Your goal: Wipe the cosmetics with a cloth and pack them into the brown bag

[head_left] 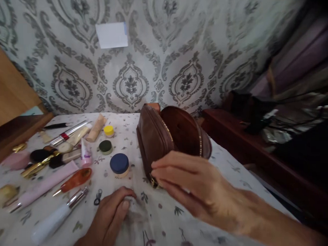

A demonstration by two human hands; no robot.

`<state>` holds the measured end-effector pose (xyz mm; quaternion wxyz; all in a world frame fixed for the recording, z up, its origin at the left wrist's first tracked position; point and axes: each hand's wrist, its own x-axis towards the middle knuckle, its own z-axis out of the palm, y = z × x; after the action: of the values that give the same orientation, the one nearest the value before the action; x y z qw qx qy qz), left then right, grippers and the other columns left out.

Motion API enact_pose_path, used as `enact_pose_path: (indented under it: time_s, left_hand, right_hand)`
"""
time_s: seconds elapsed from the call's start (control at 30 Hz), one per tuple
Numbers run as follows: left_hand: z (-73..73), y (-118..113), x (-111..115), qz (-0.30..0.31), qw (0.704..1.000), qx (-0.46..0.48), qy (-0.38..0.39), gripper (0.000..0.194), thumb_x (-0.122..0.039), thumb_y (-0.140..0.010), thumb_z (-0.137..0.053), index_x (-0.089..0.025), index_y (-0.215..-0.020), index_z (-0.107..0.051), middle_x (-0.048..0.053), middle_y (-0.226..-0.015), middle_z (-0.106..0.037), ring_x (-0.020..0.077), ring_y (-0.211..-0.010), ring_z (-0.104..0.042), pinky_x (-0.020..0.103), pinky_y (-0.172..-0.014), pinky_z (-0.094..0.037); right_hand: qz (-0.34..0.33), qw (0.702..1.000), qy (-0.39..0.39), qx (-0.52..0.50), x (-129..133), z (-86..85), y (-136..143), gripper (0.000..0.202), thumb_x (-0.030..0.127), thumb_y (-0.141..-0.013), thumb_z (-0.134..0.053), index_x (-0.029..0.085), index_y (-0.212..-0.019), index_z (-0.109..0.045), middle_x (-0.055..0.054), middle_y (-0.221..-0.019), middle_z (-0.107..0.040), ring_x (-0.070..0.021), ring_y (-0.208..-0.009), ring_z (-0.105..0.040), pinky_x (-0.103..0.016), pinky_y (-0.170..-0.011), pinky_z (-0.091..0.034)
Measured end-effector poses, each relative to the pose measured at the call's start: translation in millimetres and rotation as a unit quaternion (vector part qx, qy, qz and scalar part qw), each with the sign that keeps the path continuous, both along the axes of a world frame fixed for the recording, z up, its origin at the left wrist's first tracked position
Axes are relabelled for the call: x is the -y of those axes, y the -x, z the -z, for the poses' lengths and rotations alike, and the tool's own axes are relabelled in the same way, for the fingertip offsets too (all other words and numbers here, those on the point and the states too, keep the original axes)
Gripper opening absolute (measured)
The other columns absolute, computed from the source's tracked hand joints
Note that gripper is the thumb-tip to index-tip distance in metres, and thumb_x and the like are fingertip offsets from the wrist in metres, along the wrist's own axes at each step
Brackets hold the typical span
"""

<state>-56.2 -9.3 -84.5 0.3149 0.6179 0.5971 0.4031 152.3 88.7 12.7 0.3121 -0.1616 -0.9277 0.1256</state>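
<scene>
A brown zip pouch [156, 137] stands unzipped, its flap leaning to the right and its dark inside showing. My right hand [195, 183] is in front of it, fingers stretched out together, tips by the pouch's lower front corner; whether they touch it I cannot tell. My left hand [110, 214] rests low on the cloth, closed, thumb against the fingers. A pale, blurred patch shows at its fingertips, too unclear to name. Beyond that hand sit a blue-lidded jar [119, 164], a dark green-lidded jar [105, 147] and a small yellow-lidded jar [108, 131].
Left on the patterned cloth [162, 234] lie several cosmetics: a pink tube [47, 182], an amber-coloured item [76, 180], a white silver-necked item [54, 216], brushes and a pink sponge [17, 159]. A dark wooden edge [243, 152] runs along the right. Patterned wall behind.
</scene>
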Motion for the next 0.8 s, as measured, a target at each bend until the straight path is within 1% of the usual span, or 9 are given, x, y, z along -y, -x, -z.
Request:
enact_pose_path:
  time_s: [0.13,0.23,0.3,0.43,0.5,0.57,0.63,0.7,0.8]
  left_hand:
    - [-5.9,2.4,0.2,0.008,1.0,0.003,-0.019,0.041,-0.048,-0.098,-0.036,-0.021,-0.088,-0.065,-0.002,-0.061,-0.054,0.0152,-0.06,-0.053,0.024,-0.063,-0.045]
    - [-5.5,4.3,0.1,0.013,0.999,0.005,-0.029,0.04,-0.047,-0.098,-0.037,-0.021,-0.087,-0.064,-0.001,-0.066,-0.058,0.0151,-0.062,-0.053,0.024,-0.068,-0.046]
    - [-4.6,5.0,-0.1,0.01,1.0,0.015,-0.019,0.041,-0.048,-0.099,-0.035,-0.021,-0.087,-0.064,-0.002,-0.064,-0.057,0.0146,-0.059,-0.051,0.024,-0.067,-0.045]
    - [-1.9,4.8,0.8,-0.007,1.0,0.01,-0.015,0.046,-0.054,-0.097,-0.035,-0.022,-0.088,-0.066,-0.004,-0.056,-0.049,0.015,-0.053,-0.049,0.025,-0.058,-0.04]
    - [1.5,4.8,1.4,-0.027,1.0,-0.011,-0.009,0.048,-0.056,-0.096,-0.033,-0.022,-0.09,-0.066,-0.004,-0.052,-0.048,0.0158,-0.05,-0.049,0.025,-0.053,-0.037]
    - [6.2,5.8,1.0,-0.052,0.998,-0.038,0.005,0.047,-0.057,-0.095,-0.033,-0.023,-0.093,-0.066,-0.004,-0.05,-0.052,0.0166,-0.049,-0.052,0.025,-0.051,-0.038]
    - [10.8,7.4,-0.9,-0.06,0.997,-0.05,0.014,0.045,-0.056,-0.094,-0.036,-0.023,-0.091,-0.066,-0.004,-0.048,-0.055,0.0174,-0.048,-0.055,0.024,-0.051,-0.04]
    - [13.9,8.7,-3.5,-0.052,0.998,-0.043,0.018,0.043,-0.056,-0.093,-0.038,-0.023,-0.088,-0.065,-0.004,-0.046,-0.056,0.0178,-0.047,-0.057,0.024,-0.05,-0.043]
    - [14.2,8.6,-6.1,-0.049,0.998,-0.025,0.023,0.043,-0.056,-0.092,-0.038,-0.023,-0.086,-0.065,-0.004,-0.044,-0.056,0.0173,-0.045,-0.057,0.023,-0.049,-0.045]
  right_hand:
    - [-0.054,0.997,0.021,0.044,16.3,27.0,25.4,0.019,0.01,-0.095,-0.047,0.015,-0.094,-0.066,-0.01,-0.097,-0.07,-0.0173,-0.088,-0.066,-0.028,-0.076,-0.058]
    - [-0.063,0.998,-0.002,-0.008,18.0,30.6,34.5,0.018,0.01,-0.094,-0.048,0.015,-0.097,-0.065,-0.011,-0.1,-0.071,-0.0182,-0.088,-0.066,-0.03,-0.077,-0.059]
    - [0.001,0.996,-0.021,-0.081,10.8,23.1,32.0,0.019,0.01,-0.095,-0.048,0.016,-0.104,-0.064,-0.011,-0.102,-0.071,-0.0186,-0.092,-0.067,-0.031,-0.081,-0.058]
    - [0.241,0.958,0.011,-0.154,-25.0,3.1,12.9,0.033,0.009,-0.095,-0.037,0.016,-0.119,-0.058,-0.009,-0.102,-0.068,-0.0189,-0.093,-0.067,-0.033,-0.082,-0.056]
    - [0.307,0.951,0.02,-0.034,-46.4,-4.0,1.7,0.041,0.003,-0.089,-0.036,0.012,-0.124,-0.053,-0.013,-0.11,-0.066,-0.0202,-0.097,-0.066,-0.035,-0.085,-0.055]
    - [0.318,0.941,0.043,0.108,-63.5,-9.6,-6.1,0.041,0.0,-0.083,-0.043,0.01,-0.119,-0.058,-0.015,-0.111,-0.066,-0.0221,-0.1,-0.065,-0.036,-0.089,-0.052]
    - [0.287,0.923,0.066,0.247,-74.9,-13.1,-7.8,0.03,0.0,-0.079,-0.05,0.008,-0.103,-0.066,-0.017,-0.107,-0.067,-0.0241,-0.097,-0.066,-0.033,-0.084,-0.052]
    - [0.242,0.898,0.098,0.355,-82.1,-12.1,-3.6,0.024,0.003,-0.079,-0.056,0.009,-0.099,-0.068,-0.016,-0.106,-0.069,-0.0247,-0.096,-0.067,-0.029,-0.078,-0.052]
    - [0.215,0.88,0.136,0.401,-90.0,1.8,6.5,0.01,0.012,-0.081,-0.068,0.013,-0.09,-0.07,-0.008,-0.092,-0.071,-0.0214,-0.087,-0.069,-0.026,-0.07,-0.053]
